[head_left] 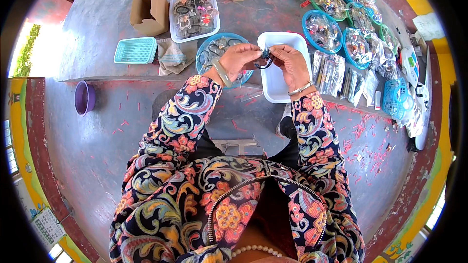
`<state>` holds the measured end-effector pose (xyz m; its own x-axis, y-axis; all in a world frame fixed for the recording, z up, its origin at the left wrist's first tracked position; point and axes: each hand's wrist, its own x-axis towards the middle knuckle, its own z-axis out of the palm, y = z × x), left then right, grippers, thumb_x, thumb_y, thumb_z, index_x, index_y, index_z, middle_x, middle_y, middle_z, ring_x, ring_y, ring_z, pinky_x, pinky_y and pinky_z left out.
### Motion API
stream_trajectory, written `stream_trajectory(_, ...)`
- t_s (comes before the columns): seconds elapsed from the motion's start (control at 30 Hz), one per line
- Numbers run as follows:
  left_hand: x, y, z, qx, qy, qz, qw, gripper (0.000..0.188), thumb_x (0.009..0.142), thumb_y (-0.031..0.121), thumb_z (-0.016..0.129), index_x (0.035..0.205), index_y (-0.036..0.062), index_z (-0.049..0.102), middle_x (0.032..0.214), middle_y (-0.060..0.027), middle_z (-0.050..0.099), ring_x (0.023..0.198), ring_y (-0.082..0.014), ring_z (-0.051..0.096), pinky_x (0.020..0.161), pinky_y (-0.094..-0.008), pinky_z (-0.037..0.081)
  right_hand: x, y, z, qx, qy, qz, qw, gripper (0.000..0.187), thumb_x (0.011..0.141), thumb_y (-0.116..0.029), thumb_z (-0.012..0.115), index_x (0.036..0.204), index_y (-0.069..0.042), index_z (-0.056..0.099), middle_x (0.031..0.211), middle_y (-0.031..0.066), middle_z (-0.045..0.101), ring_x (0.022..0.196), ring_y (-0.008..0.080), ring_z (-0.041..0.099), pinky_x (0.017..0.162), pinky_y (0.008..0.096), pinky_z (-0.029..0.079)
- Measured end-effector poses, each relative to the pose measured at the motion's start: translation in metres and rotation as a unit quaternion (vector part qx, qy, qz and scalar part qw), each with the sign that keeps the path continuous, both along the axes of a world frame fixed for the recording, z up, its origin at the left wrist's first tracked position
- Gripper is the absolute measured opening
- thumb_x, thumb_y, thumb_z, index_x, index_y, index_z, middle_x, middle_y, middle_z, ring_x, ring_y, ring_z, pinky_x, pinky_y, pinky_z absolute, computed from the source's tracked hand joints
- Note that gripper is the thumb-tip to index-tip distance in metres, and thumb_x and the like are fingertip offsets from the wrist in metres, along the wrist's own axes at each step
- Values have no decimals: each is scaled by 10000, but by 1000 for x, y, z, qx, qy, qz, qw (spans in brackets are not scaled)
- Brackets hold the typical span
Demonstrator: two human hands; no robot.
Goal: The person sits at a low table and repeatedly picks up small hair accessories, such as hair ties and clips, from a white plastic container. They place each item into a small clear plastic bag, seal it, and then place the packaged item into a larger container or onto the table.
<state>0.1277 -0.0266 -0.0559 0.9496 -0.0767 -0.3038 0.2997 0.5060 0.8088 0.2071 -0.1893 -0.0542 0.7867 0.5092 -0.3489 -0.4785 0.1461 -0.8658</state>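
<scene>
Both hands are busy with one small thing: the thumb and fingertips of the left hand pinch a small, dark, looped band from one side, and those of the right hand nip it from the other. It hangs in the air between them, above the near-left part of a white rectangular plastic tub.

To my eye, a slip is the likeliest trouble: the grip is all fingertips, and a springy loop could flick away. Left of the tub, under the left hand, a blue round plastic basin holds similar dark loops, so a dropped one might get lost among them. The pale bangle on the left wrist could snag one, too. Below the right wrist, the tub's near end reaches the edge of the grey ledge; a bump there might tip it, though I can't tell whether it overhangs.

The fingers cover the band's middle, so any join or ornament stays a guess. Both palms are out of sight, and the left hand and wrist hide part of the basin.
</scene>
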Motion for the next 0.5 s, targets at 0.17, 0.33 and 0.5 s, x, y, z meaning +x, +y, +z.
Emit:
stream_trajectory(0.17,0,0,-3,131,-56,-18,990,211,816,109,555,984,-19,557,862,-49,607,812,-109,574,736,-231,446,-3,4,4,5,8,26,1000,109,762,-143,652,796,-45,620,693,-11,589,608,57,501,598,182,372)
stream_trajectory(0.33,4,3,-8,165,-57,24,984,159,821,126,559,911,-3,576,822,-32,598,740,-79,534,686,-215,420,-8,6,17,-11,37,-21,999,162,770,-221,651,798,-65,618,700,-14,585,643,74,520,630,219,382)
stream_trajectory(0.5,6,6,-12,219,-48,30,974,143,838,148,546,877,14,578,795,-10,587,715,-62,509,667,-203,405,-4,7,10,-5,-1,9,1000,115,774,-174,640,797,-69,600,718,-13,584,670,80,530,643,227,385)
